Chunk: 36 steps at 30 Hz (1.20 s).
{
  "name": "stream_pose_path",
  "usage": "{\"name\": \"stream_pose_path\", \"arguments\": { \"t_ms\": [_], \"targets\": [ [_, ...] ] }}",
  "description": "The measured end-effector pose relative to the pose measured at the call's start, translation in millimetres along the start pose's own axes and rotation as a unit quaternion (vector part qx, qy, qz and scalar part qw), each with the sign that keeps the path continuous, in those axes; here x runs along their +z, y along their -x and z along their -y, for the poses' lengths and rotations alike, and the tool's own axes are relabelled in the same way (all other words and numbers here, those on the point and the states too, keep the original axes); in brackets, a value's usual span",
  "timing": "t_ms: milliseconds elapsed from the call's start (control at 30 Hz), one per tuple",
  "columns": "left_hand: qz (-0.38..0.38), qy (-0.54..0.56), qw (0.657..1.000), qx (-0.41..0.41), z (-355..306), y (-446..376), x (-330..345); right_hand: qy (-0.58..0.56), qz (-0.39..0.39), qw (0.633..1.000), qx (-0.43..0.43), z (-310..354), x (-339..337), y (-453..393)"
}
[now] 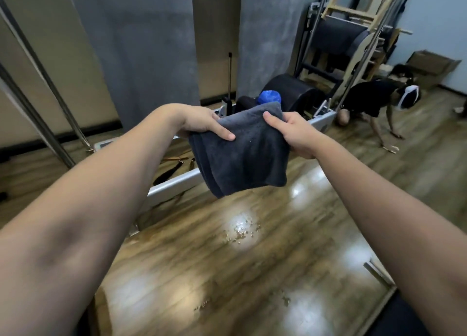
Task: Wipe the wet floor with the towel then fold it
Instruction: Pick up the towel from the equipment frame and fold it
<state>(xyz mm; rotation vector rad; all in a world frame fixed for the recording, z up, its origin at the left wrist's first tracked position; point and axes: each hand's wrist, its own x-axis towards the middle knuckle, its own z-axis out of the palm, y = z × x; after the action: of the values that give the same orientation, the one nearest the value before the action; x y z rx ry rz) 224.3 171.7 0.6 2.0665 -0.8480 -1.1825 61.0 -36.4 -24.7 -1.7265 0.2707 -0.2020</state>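
A dark grey towel point(242, 153), doubled over, hangs in the air in front of me above the wooden floor point(177, 272). My left hand point(202, 123) grips its upper left edge, thumb laid across the front. My right hand point(293, 131) grips the upper right edge. Water droplets point(241, 231) glisten on the floor below the towel, and a smaller patch of drops point(202, 305) lies closer to me.
A white-framed exercise machine point(174, 184) runs along the left, with metal poles point(45, 88) above it. A blue ball point(269, 97) and black padded barrels point(290, 90) stand behind the towel. Another person point(374, 100) crouches on the floor at right. A cardboard box point(429, 65) sits far right.
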Motion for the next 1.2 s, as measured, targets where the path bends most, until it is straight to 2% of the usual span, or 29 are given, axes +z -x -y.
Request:
{"name": "stream_pose_path", "arguments": {
  "t_ms": [133,233,300,467,667,733,800,933,1100,1200],
  "targets": [
    [0.017,0.165,0.986,0.017,50.2,-10.9,14.3,-0.036,-0.015,0.998,0.045,-18.8,8.3,1.2],
    [-0.021,0.338,0.94,0.042,84.9,-22.1,34.1,-0.095,-0.017,0.991,0.09,-37.7,18.5,6.9],
    [-0.048,0.407,0.911,0.041,99.2,-28.3,47.8,-0.117,-0.028,0.986,0.116,-51.0,24.8,9.3],
    [-0.034,0.5,0.864,0.037,121.2,-36.6,75.9,-0.12,-0.069,0.972,0.191,-74.8,26.4,5.2],
    [-0.059,0.546,0.835,0.001,129.4,-57.8,117.3,-0.164,-0.065,0.949,0.262,-99.4,20.9,-15.0],
    [-0.078,0.567,0.82,-0.012,132.1,-67.7,131.0,-0.178,-0.023,0.94,0.289,-108.8,13.1,-23.6],
    [-0.105,0.602,0.791,-0.027,133.6,-75.9,145.1,-0.198,0.06,0.928,0.31,-121.0,2.3,-28.2],
    [-0.171,0.657,0.733,-0.046,132.2,-104.2,180.3,-0.239,0.195,0.882,0.357,-166.8,-20.0,-27.2],
    [-0.234,0.661,0.707,-0.093,153.9,-133.4,230.4,-0.254,0.205,0.854,0.405,-240.3,-19.8,-12.7],
    [-0.272,0.614,0.727,-0.142,179.9,-136.4,254.5,-0.216,0.219,0.849,0.43,-267.0,-15.7,-12.5]
  ]
}}
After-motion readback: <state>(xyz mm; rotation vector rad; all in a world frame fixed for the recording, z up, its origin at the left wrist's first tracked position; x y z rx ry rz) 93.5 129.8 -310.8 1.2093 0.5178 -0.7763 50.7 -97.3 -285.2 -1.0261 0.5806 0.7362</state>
